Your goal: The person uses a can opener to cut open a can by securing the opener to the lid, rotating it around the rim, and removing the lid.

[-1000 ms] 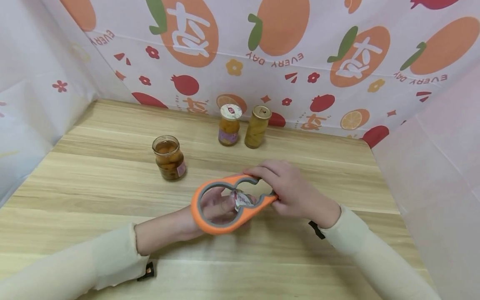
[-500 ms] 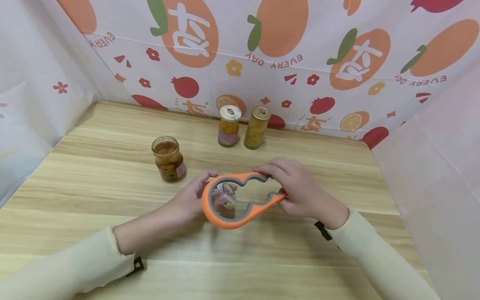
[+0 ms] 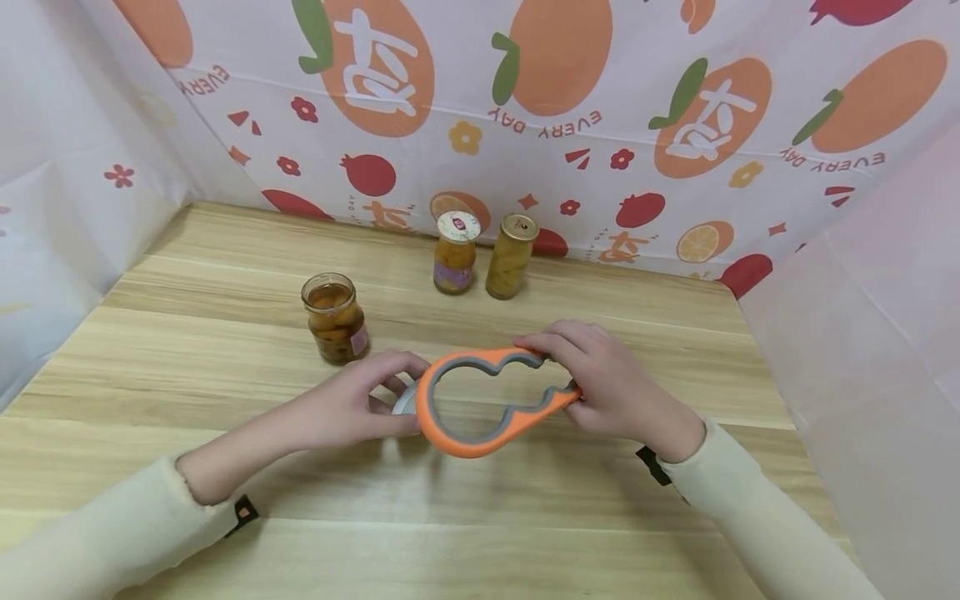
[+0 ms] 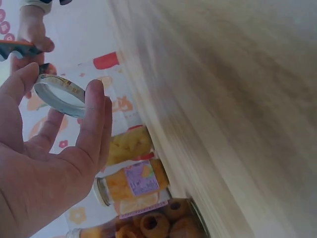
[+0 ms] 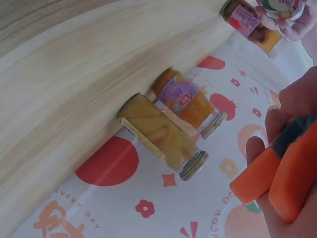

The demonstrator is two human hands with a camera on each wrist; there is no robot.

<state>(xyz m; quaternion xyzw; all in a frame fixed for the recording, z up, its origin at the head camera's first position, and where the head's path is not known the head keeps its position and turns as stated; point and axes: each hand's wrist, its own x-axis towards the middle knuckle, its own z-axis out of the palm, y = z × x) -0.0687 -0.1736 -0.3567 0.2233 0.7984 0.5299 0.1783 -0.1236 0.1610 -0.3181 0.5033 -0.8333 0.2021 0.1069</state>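
My left hand (image 3: 348, 404) pinches a round metal jar lid (image 4: 64, 93) between thumb and fingertips. In the head view the lid is partly hidden by the fingers; its printed top shows in the right wrist view. My right hand (image 3: 611, 387) grips the handle ends of an orange jar opener (image 3: 426, 406) with grey scalloped inner edges. The opener is held above the table, its large round end close to the left fingertips. An open glass jar (image 3: 337, 327) of dark fruit in syrup stands upright, lidless, just beyond the left hand.
Toward the back of the wooden table (image 3: 225, 375) stand two closed jars: a short white-lidded jar (image 3: 454, 265) with a purple label, and a taller gold-lidded jar (image 3: 510, 267). A fruit-printed curtain (image 3: 465, 83) hangs right behind them.
My left hand has drawn the lid leftward, out from behind the opener's loop, and turned it. The right hand and opener have shifted slightly right. The jars stay put.
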